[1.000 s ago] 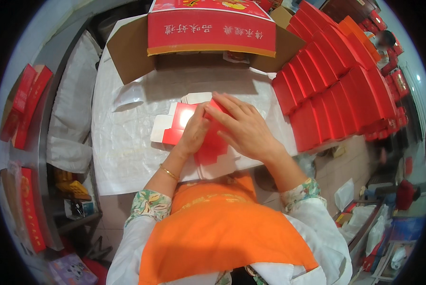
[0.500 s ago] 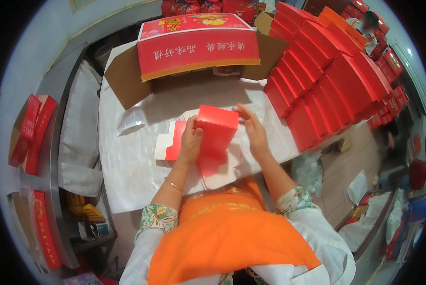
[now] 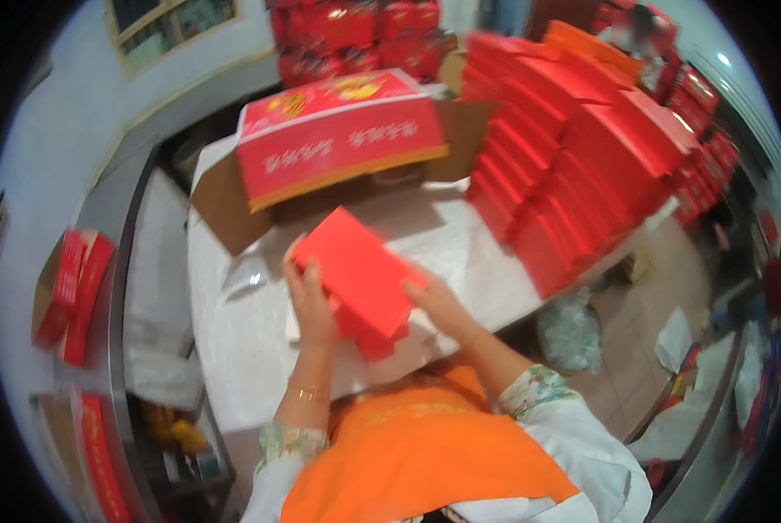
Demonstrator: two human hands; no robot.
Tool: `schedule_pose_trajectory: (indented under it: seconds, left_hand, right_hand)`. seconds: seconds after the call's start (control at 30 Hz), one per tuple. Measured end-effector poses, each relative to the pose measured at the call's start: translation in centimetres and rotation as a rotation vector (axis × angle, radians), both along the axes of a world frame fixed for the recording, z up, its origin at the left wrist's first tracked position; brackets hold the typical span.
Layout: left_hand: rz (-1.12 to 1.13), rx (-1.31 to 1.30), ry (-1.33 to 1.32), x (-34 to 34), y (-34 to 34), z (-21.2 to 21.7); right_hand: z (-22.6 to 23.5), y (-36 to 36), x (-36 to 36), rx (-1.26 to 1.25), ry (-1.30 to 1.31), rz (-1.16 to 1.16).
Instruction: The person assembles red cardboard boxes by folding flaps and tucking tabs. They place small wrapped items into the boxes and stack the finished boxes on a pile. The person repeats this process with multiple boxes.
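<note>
A plain red cardboard box (image 3: 355, 270) is held tilted above the near part of the white-covered table (image 3: 242, 349). My left hand (image 3: 310, 301) grips its left end, fingers wrapped over the edge. At its right end my right hand (image 3: 438, 301) has hold of it too, with the thumb on the upper face. Beneath the box lie more red and white card pieces (image 3: 421, 329), mostly hidden by it and blurred.
A large red printed carton (image 3: 342, 139) with brown flaps stands at the table's back. Stacked red boxes (image 3: 573, 174) fill the right side. A clear plastic bag (image 3: 569, 336) hangs or lies below the right edge. Another person (image 3: 632, 35) is at the far right.
My right hand, free before, has closed on the box's right end. The box has turned so that a broad red face shows. The view has tipped up, showing more of the back wall.
</note>
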State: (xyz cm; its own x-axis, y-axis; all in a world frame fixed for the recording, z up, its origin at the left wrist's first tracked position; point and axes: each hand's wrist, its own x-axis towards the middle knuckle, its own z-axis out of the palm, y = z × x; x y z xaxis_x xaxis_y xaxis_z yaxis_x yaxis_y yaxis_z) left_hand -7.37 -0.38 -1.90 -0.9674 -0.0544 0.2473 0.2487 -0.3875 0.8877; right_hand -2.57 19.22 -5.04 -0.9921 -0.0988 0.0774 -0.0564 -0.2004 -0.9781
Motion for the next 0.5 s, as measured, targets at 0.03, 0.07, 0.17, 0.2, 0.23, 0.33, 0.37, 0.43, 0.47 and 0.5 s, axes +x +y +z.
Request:
schedule_pose_trajectory:
  seconds: [0.03,0.07,0.17,0.2,0.23,0.33,0.37,0.43,0.47,0.5]
  left_hand:
    - [-0.069,-0.005,-0.01,-0.2,-0.3,-0.7]
    - [-0.029,-0.011,-0.021,-0.4,-0.4,-1.8]
    - [-0.032,-0.06,-0.098,-0.4,-1.1,-3.1]
    - [-0.084,-0.048,-0.108,-0.1,-0.2,-2.0]
    - [-0.117,-0.044,-0.131,0.5,0.0,-0.7]
    - [-0.076,-0.104,-0.013,0.5,1.1,0.4]
    - [-0.031,-0.13,0.058,0.4,1.5,0.7]
    - [0.0,-0.095,0.023,0.4,2.1,1.9]
    - [0.021,-0.079,0.001,0.6,2.1,2.5]
    - [0.021,-0.095,-0.015,1.0,2.5,3.3]
  right_hand:
    - [0.0,-0.2,-0.2,0.075,0.014,-0.059]
    - [-0.1,-0.6,-0.5,0.106,0.05,-0.083]
    - [2.2,-0.3,-0.3,0.206,0.067,-0.036]
    - [1.5,-0.1,-0.8,0.123,0.162,-0.056]
    - [2.7,0.9,-0.7,0.152,0.065,-0.008]
    - [5.5,2.2,1.2,0.165,-0.018,-0.03]
    - [6.1,2.5,1.7,0.162,-0.011,-0.059]
    - [6.6,3.0,2.2,0.683,0.58,-0.37]
    - [7.0,3.1,2.6,0.938,0.876,-0.52]
    - [7.9,3.1,3.4,1.055,0.871,-0.392]
